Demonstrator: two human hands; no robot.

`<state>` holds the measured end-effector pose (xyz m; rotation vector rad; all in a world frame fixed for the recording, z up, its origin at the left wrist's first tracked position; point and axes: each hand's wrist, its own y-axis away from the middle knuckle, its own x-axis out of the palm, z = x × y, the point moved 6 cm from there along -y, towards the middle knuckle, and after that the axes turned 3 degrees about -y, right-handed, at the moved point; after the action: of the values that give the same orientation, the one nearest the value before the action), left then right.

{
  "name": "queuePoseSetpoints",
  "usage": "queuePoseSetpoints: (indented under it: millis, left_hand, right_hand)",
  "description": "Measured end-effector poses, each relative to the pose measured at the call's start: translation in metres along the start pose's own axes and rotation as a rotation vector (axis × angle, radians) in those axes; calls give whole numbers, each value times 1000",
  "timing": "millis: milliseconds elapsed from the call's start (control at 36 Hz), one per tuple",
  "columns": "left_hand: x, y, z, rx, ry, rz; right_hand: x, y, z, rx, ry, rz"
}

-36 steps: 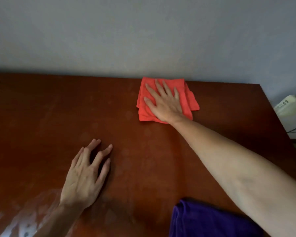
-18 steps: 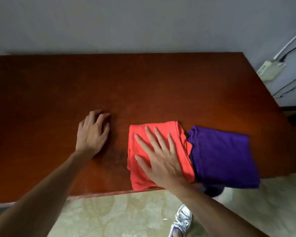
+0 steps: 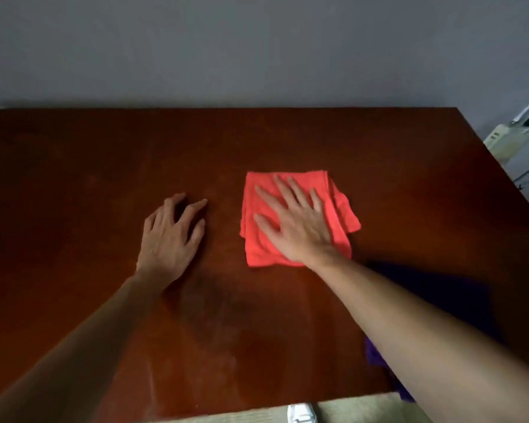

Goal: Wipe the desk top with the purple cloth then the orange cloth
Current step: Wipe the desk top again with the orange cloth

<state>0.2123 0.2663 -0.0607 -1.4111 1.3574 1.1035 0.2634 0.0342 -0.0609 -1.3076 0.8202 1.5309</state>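
The reddish-brown desk top [image 3: 89, 166] fills most of the frame below a grey wall [image 3: 257, 47]. The dark purple cloth [image 3: 434, 294] lies at the lower right, near the desk's front edge, partly covered by the right forearm. The folded orange cloth [image 3: 339, 206] sits right of centre, flat on the wood. The right hand [image 3: 297, 224] presses on it with fingers spread and straight. The left hand [image 3: 168, 239] rests on bare wood left of the cloth, fingers loosely bent, holding nothing.
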Motion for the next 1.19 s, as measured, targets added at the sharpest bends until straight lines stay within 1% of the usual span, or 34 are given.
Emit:
queuePoseSetpoints:
  millis: [83, 194, 333, 444, 583, 694, 778, 917, 1000, 1111, 1194]
  left_hand:
    - [1, 2, -1, 19, 10, -27]
    - [1, 1, -1, 28, 7, -26]
    - [0, 0, -2, 42, 7, -13]
    - [2, -1, -1, 32, 18, -17]
    - [2, -2, -2, 46, 27, -29]
    - [-1, -1, -2, 53, 56, -56]
    - [-1, -1, 0, 60, 81, -92]
    - [-10, 2, 6, 38, 252, -176]
    - [-19, 13, 12, 24, 256, -225]
    - [-24, 40, 31, 25, 185, -169]
    - [-32, 61, 54, 33, 122, -133]
  right_hand:
    - [-1, -67, -13, 84, -8, -8]
    - [2, -143, -20, 25, 5, 40]
    - [10, -214, -24, -3, 9, 36]
    - [10, -244, -23, -32, -3, 16]
    - [11, -245, -22, -40, 10, 38]
    - [11, -219, -11, -23, 14, 52]
    - [13, -178, 5, -45, 6, 54]
    - [13, -71, 43, -49, -5, 22]
    - [14, 9, 76, -53, -10, 11]
    - [16, 106, 125, -67, -20, 3]
    - [19, 154, 155, -52, -24, 20]
